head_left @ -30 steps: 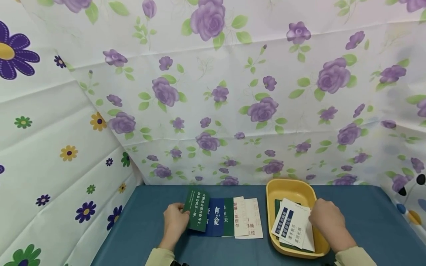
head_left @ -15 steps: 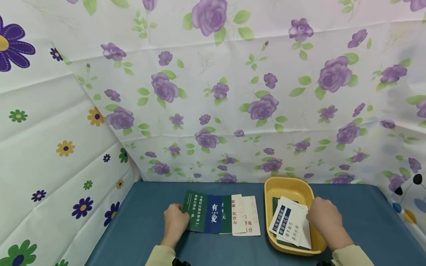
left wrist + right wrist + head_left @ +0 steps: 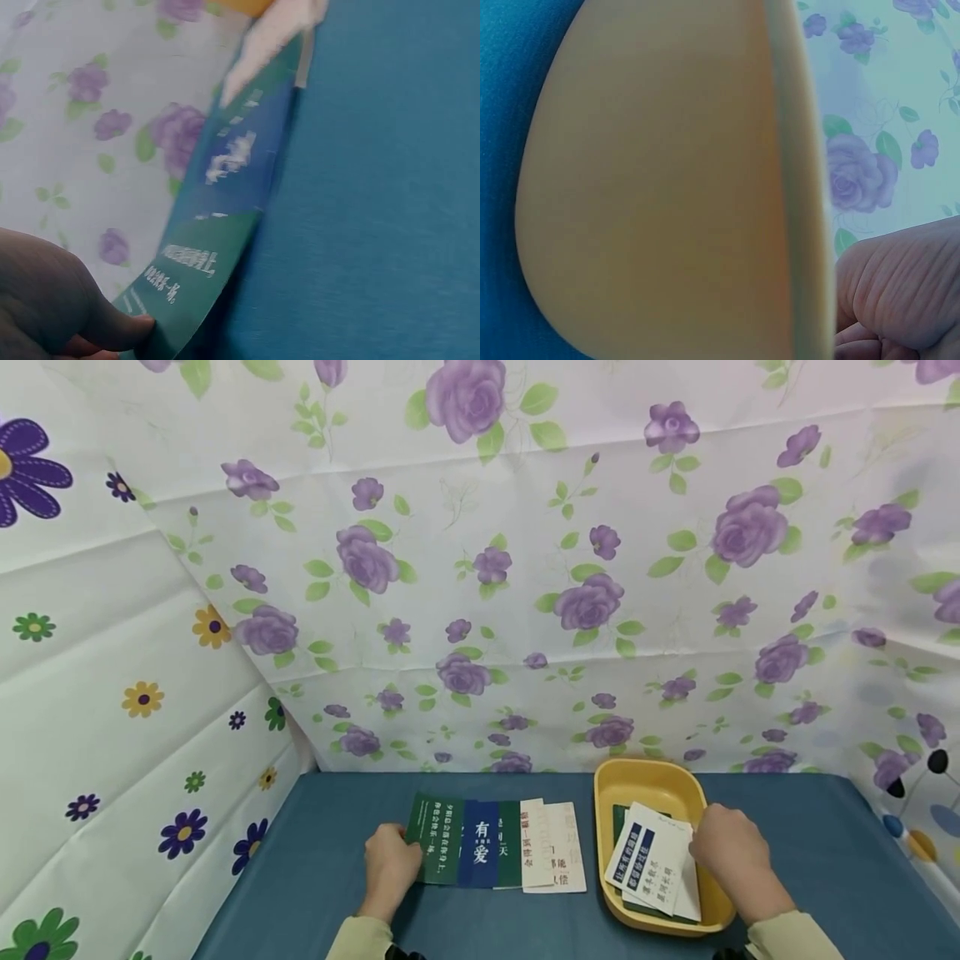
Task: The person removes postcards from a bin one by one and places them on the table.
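Observation:
My left hand (image 3: 392,864) pinches the left end of a green card (image 3: 438,839) with white lettering. In the left wrist view, the thumb (image 3: 124,326) presses on that end, which curves up. The card's right end overlaps a blue card (image 3: 480,846) in an overlapping row. My right hand (image 3: 731,847), fingers curled, is over the right rim of a yellow basket (image 3: 652,777), right at the edge of a white card (image 3: 648,857) with dark blue bands. Its fingertips are hidden in the head view, and I cannot tell what they hold.
The row continues right with another green card (image 3: 510,847) and two cream cards, the last cream card (image 3: 568,847) close to the basket. More cards lie under the banded one. The blue tabletop (image 3: 337,810) meets a flowered cloth wall (image 3: 480,610) behind.
My left hand has lowered the green card, tilted and raised before, into line with the row, its right end over the blue card. The right hand has stayed at the basket.

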Tool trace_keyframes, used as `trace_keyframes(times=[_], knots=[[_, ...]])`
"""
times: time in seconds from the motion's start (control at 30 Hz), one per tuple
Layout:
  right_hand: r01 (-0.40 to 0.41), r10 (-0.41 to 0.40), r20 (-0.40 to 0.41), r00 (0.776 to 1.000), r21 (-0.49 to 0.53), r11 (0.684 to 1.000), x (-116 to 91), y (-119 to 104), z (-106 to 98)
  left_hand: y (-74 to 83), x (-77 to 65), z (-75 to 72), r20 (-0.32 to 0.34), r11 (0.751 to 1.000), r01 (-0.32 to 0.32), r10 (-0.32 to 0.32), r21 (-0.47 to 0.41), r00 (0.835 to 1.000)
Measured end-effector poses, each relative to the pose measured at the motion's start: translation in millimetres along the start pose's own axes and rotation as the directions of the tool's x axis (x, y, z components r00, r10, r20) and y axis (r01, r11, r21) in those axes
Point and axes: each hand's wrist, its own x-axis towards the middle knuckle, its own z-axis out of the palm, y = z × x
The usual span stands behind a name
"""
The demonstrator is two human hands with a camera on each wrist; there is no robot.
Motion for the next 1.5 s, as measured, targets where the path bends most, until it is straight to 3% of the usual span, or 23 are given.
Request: trace_keyframes(times=[0.2,0.73,1.0,1.13,1.27,1.5], knots=[[-0.001,0.001,-0.001,1.0,-0.004,1.0,0,0,-1,-1.5,5.4,-8.1,-0.011,1.0,-0.011,0.011,-0.004,1.0],[0.0,0.0,-0.007,1.0,0.003,1.0,-1,0,1,-10.6,8.0,4.5,-0.052,0.993,0.037,-0.031,0.115,0.998],[0.0,0.0,-0.01,1.0,-0.001,1.0,1,0,1,-8.0,9.9,4.1,-0.069,0.991,-0.001,0.011,0.137,0.998],[0.009,-0.009,-0.019,1.0,0.003,1.0,0,1,2,4.6,8.4,-0.3,-0.122,0.991,-0.053,0.068,0.124,0.99],[0.016,-0.016,-0.017,1.0,-0.001,1.0,0,0,-1,28.3,5.4,-2.2,-0.195,0.983,-0.155,0.171,0.094,0.966],[0.018,-0.018,-0.007,1.0,0.002,1.0,-2,0,-1,94.2,-8.9,10.2,-0.221,0.951,-0.308,0.308,0.038,0.925]])
